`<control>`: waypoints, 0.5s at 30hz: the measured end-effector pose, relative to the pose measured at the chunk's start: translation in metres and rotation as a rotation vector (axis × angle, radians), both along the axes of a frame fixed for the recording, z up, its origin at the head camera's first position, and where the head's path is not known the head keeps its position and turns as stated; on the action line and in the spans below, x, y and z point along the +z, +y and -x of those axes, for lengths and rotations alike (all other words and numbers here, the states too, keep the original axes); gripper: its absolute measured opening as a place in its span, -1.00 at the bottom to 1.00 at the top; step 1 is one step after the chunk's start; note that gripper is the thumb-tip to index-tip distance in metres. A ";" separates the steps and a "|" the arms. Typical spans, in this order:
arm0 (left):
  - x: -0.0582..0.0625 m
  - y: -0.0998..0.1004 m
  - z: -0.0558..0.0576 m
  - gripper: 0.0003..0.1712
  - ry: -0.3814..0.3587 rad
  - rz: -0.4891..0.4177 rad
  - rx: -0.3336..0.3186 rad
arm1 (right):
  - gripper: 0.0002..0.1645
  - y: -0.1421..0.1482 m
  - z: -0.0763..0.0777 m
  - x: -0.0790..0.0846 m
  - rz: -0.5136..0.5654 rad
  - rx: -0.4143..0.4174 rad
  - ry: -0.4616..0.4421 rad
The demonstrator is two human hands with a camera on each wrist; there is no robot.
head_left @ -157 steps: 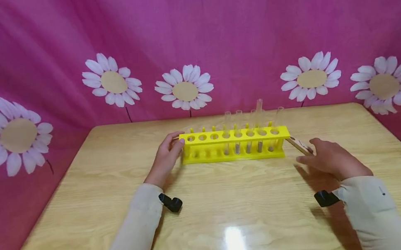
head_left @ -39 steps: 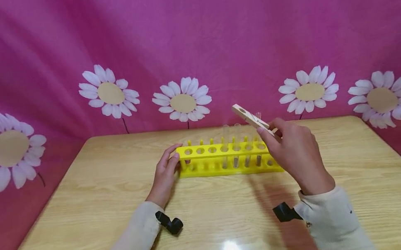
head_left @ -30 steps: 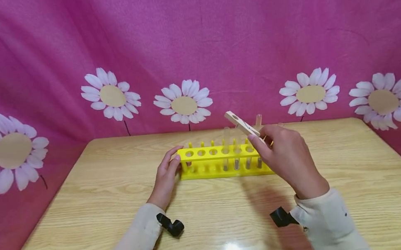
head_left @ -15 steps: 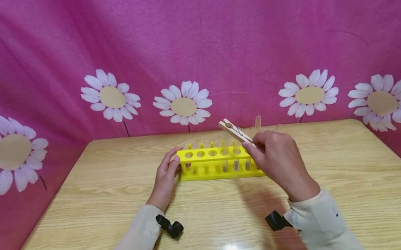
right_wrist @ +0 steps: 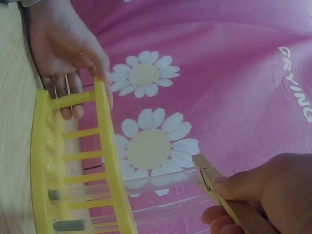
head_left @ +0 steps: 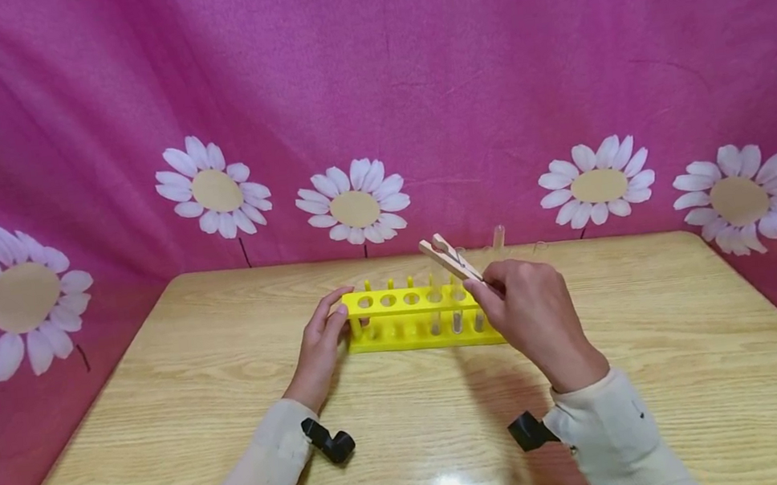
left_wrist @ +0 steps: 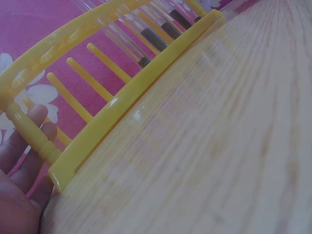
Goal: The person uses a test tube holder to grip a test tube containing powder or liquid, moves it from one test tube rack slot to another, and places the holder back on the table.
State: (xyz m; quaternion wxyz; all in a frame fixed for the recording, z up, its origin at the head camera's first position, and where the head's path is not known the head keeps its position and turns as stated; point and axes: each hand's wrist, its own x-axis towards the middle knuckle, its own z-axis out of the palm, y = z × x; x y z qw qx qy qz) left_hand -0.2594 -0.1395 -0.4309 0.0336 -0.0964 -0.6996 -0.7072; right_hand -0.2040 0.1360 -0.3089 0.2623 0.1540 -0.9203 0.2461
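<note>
Basically, L to R in the head view: magenta cloth [head_left: 452, 48] w/ 5 white daisies [head_left: 354, 209] as bkgd, behind a wood-grain counter [head_left: 385, 453]. From lower L, a cream sleeve [head_left: 250, 478] w/ a black wrist cam [head_left: 329, 441] leads to the L hand [head_left: 316, 352]; its grip is round the L end of a yellow rack [head_left: 411, 310], thumb at the top corner, other fingers behind the end post (see L wrist view). Rack stands upright, back-ctr of the counter, w/ a row of holes along its top bar. From hole 4 rightward, clear tubes [head_left: 456, 321] stand in it, dark stuff at the bottom of several. Just above them, a wooden clothespin [head_left: 450, 257] slants up & L, its 2 prongs spread; R wrist view puts its tip right by a tube's upper end, can't tell if touching. Its handles are pinched btwn thumb & fingers of the R hand [head_left: 535, 309], which hides the rack's R end. 1 tube top [head_left: 499, 237] pokes up behind the knuckles. R sleeve [head_left: 611, 425], same cream, w/ matching cam [head_left: 530, 430], comes in lower R.
</note>
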 end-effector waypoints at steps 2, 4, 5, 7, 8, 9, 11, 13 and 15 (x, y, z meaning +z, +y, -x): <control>0.000 0.000 0.000 -0.59 0.001 0.002 0.003 | -0.76 -0.001 0.000 -0.001 -0.001 0.004 -0.004; 0.000 0.000 0.000 -0.61 0.000 0.000 0.008 | -0.76 -0.002 0.001 -0.001 -0.002 0.007 -0.017; 0.000 0.000 0.000 -0.62 -0.002 0.002 0.010 | -0.76 -0.003 0.001 -0.002 -0.003 0.007 -0.027; -0.001 0.000 0.000 -0.63 -0.008 0.004 0.019 | -0.75 -0.004 0.001 -0.002 -0.007 0.007 -0.048; -0.001 0.000 0.000 -0.64 -0.010 0.003 0.021 | -0.75 -0.004 0.001 -0.003 -0.011 0.006 -0.056; -0.001 0.000 0.000 -0.63 -0.011 0.001 0.021 | -0.75 -0.004 0.001 -0.003 -0.015 0.005 -0.063; 0.000 0.000 -0.001 -0.62 -0.012 0.004 0.018 | -0.75 -0.005 0.001 -0.004 -0.025 0.001 -0.072; 0.000 0.000 -0.001 -0.58 -0.006 0.004 0.014 | -0.74 -0.005 0.001 -0.004 -0.030 0.002 -0.079; 0.000 0.000 -0.001 -0.55 -0.003 0.005 0.010 | -0.74 -0.006 0.001 -0.005 -0.032 0.005 -0.089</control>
